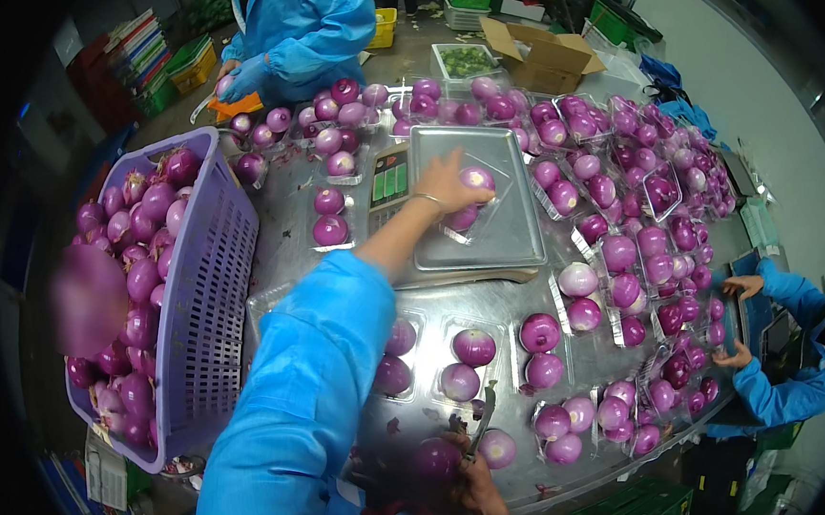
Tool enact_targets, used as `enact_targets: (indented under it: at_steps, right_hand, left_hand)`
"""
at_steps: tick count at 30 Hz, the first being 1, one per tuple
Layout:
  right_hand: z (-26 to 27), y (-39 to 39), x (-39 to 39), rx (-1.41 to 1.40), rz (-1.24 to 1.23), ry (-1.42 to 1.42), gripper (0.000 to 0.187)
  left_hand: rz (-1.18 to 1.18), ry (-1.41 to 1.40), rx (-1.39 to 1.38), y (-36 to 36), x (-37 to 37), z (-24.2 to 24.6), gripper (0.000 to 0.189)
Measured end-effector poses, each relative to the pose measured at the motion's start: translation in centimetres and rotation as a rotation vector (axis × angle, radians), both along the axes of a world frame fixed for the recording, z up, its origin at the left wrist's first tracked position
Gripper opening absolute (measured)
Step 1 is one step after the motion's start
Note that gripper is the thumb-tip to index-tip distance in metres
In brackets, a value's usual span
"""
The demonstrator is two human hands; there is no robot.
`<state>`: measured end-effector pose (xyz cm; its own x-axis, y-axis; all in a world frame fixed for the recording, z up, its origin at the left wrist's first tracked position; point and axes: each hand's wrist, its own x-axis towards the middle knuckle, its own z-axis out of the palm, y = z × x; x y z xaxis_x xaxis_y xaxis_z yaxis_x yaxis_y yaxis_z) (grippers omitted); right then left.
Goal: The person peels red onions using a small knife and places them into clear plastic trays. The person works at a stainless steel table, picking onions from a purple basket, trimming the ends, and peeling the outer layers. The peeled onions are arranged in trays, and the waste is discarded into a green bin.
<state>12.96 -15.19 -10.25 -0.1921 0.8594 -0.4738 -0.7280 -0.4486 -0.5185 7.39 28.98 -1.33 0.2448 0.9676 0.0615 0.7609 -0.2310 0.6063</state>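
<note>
My left hand (443,184), with a bracelet at the wrist, is spread over a clear plastic tray holding two red onions (477,178) on the metal pan (477,251) of a digital scale. Its fingers and thumb lie beside the upper onion; whether they grip it is unclear. Low in the view, my right hand (476,481) is shut on a knife (485,417), its blade pointing up and away. A red onion (438,459) lies by that hand in shadow, and another (497,448) just right of the knife. Trays with two onions each (474,348) stand before the scale.
A purple plastic basket (205,300) heaped with red onions stands at the left, a blurred purple shape over it. Many packed onions (621,254) cover the table's right side. A co-worker in blue (307,20) holds an onion across the table; another person's hands (736,355) are at the far right.
</note>
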Motion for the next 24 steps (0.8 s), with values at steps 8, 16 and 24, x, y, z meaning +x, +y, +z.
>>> enact_targets:
  at_steps: [8,16,24]
  right_hand:
    - [2.1,1.0,-1.8,-0.025,0.063,0.003,0.068]
    - [4.4,2.1,-5.0,-0.047,0.182,0.056,0.060]
    - [4.7,1.4,-4.8,-0.025,0.218,0.093,0.052]
  left_hand:
    - [0.297,-0.695,-0.031,-5.4,-21.2,-0.3,0.063]
    - [0.526,-0.961,-0.070,-12.7,-31.1,0.7,0.040]
    - [0.471,-1.113,-0.078,-11.6,-29.2,-0.2,0.033]
